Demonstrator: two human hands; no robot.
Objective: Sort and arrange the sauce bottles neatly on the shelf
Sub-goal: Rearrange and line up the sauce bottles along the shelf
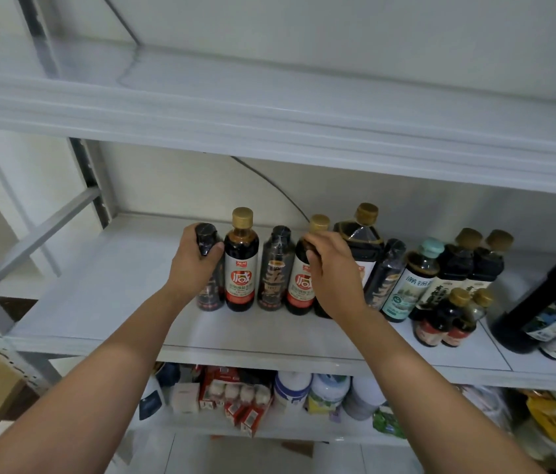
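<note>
A row of dark sauce bottles stands on the white middle shelf [105, 302]. My left hand [194, 265] is closed around the neck of the leftmost black-capped bottle [206, 234]. Beside it stands a gold-capped bottle with a red label [240, 265], then a black-wrapped bottle [275, 268]. My right hand [331, 268] grips the neck of a second gold-capped, red-label bottle [300, 285]. Behind that hand stands a larger gold-capped bottle [360, 234]. Further right are a black-wrapped bottle [384, 275], a teal-capped one [413, 278] and two small ones [440, 319].
A big dark bottle [543, 302] lies tilted at the right end. The shelf board above [269, 107] hangs close over the bottle caps. Boxes and white jars [293, 388] fill the shelf below. The left part of the middle shelf is bare.
</note>
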